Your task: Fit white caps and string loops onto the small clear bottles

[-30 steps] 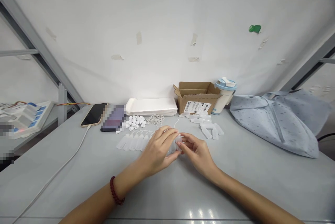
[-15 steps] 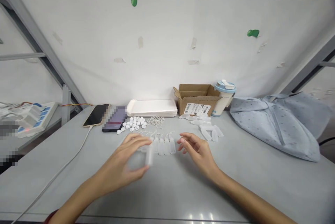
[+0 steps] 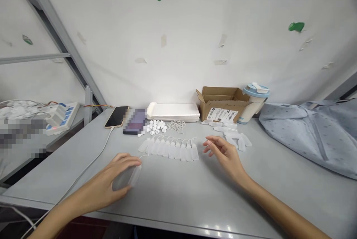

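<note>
Left hand (image 3: 111, 181), bottle (image 3: 128, 177) now nearer table edge (image 3: 83, 211)

The left hand (image 3: 111, 183) rests on the table (image 3: 195, 194) with a small bottle (image 3: 131, 176) under its fingers. The right hand (image 3: 227, 155) hovers well apart to the right. Between the hands, slightly beyond them, lies a row of bottles (image 3: 170, 149). Behind the row sit loose caps (image 3: 154, 126) and a stack of flat bags (image 3: 173, 111). A phone (image 3: 116, 116) lies beyond the left hand. A cardboard box (image 3: 221, 108) and a cup (image 3: 252, 103) stand beyond the right hand, and a cloth bag (image 3: 312, 134) lies to its right.
</note>
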Demonstrator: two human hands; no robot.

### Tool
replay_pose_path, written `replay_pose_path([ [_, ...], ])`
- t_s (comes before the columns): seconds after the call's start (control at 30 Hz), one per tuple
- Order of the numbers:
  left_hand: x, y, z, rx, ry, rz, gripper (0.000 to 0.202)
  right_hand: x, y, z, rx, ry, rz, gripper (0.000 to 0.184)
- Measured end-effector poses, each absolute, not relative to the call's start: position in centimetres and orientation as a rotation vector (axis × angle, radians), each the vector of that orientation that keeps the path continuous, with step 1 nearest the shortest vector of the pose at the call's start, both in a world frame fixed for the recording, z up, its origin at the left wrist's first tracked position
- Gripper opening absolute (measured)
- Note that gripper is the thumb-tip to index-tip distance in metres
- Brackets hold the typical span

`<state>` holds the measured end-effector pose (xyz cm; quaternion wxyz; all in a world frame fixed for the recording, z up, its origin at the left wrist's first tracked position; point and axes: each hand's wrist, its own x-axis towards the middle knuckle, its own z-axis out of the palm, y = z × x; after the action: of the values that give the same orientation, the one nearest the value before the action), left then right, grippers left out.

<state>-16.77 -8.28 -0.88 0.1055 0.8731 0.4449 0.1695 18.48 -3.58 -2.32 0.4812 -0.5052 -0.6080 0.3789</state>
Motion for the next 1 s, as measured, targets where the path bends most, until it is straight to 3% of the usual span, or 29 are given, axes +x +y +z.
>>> replay_pose_path([
  [0.53, -17.3, -8.6, -0.4, 2.316, 1.389, 0.283, 0.053, 19.1, -2.9, -1.8, -1.22, -1.453, 0.869, 0.031],
  [0.8, -14.2, -5.4, 2.0, 2.303, 1.414, 0.457, 0.034, 19.5, -2.1, -2.2, -1.266, -1.493, 0.793, 0.025],
  [1.0, -8.6, 1.4, 2.5, 2.334, 1.406, 0.597, 0.026, 21.7, 0.1, -3.7, -1.357, -1.687, 0.394, 0.02],
])
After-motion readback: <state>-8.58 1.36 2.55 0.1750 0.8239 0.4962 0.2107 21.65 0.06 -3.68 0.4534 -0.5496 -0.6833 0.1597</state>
